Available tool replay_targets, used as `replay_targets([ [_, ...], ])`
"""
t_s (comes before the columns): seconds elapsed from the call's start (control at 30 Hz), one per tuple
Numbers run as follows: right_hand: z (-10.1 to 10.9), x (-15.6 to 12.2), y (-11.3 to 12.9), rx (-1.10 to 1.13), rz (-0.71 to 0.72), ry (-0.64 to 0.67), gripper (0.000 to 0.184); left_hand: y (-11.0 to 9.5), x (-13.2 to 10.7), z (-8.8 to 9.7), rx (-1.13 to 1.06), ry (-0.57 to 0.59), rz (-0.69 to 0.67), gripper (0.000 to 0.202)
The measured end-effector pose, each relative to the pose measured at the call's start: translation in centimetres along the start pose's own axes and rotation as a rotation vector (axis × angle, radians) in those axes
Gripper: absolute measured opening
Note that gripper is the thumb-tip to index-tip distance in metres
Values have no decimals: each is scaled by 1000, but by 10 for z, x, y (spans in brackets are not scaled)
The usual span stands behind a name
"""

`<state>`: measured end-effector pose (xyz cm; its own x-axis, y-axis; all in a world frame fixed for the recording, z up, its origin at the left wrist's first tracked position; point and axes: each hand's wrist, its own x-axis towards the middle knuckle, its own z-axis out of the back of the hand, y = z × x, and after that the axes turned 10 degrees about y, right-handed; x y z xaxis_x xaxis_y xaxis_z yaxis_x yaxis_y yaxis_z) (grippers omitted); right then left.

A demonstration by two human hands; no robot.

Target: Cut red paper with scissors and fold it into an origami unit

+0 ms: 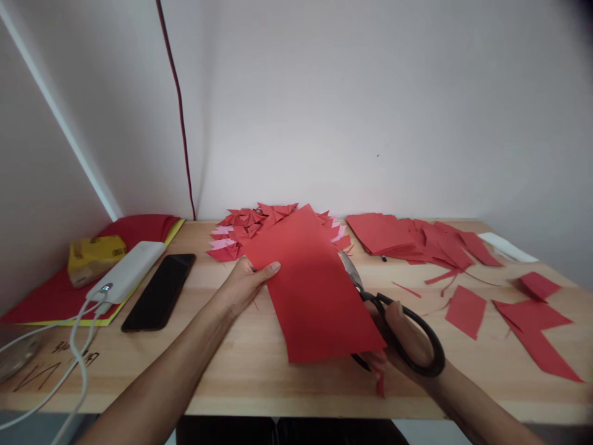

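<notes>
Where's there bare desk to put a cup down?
Bare tabletop shows between the phone and left forearm, along the front edge between both forearms, and between the right forearm and the L-shaped red scrap. It's crowded along the wall with folded red pieces and stacked red paper, and at far left around the power bank.

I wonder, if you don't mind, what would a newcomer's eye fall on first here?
Probably the large red sheet in the middle, held by the left hand, with black-handled scissors in the right hand at its right edge. Next, perhaps, the spiky folded papers behind it, near the wall.
</notes>
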<state>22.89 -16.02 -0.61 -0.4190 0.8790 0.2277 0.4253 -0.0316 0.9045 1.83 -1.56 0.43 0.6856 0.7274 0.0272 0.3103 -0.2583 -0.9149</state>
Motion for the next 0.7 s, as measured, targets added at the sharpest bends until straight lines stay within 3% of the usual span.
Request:
replay_targets([
  [0.17, -2, -2, -5, -22, -51, -77, 62, -2, -1, -3, 5, -16, 5, 34],
  [0.47, 6, -7, -9, -105, -58, -95, 68, 0, -1, 1, -5, -20, 11, 41],
  [0.7, 7, 0, -6, -85, -79, -3, 69, 1, -1, 1, 13, -18, 7, 40],
])
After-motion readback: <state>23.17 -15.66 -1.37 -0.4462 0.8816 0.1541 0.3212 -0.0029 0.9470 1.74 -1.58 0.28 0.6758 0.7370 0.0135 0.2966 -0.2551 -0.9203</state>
